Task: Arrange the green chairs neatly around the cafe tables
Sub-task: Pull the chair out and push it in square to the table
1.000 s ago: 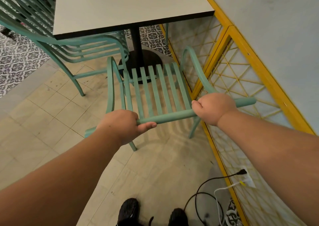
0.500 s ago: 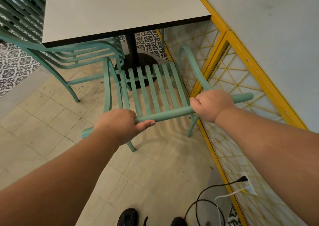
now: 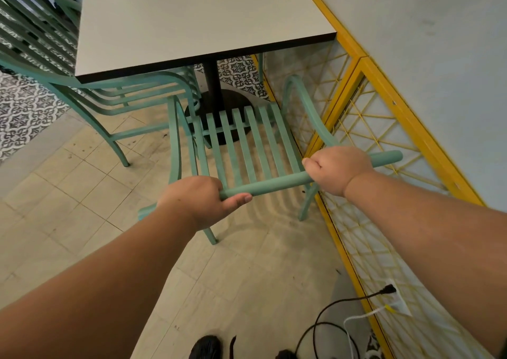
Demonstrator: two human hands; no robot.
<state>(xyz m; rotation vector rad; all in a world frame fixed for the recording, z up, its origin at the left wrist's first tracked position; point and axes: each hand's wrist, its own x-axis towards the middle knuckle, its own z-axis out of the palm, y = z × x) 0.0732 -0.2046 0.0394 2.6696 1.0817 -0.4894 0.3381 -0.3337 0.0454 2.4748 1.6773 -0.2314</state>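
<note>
A green slatted chair stands in front of me, facing the white cafe table. Its front edge lies just under the table's near edge. My left hand grips the left part of the chair's round top rail. Further right on the same rail, my right hand grips it too. A second green chair sits at the table's left side, its seat tucked under the top.
A yellow lattice panel and a pale wall run close along the chair's right side. The table's black post and round base stand ahead of the seat. Black and white cables lie on the tiled floor by my shoes.
The chair has slid forward toward the table with both hands on its rail. The view has moved forward with it, showing more of the table top.
</note>
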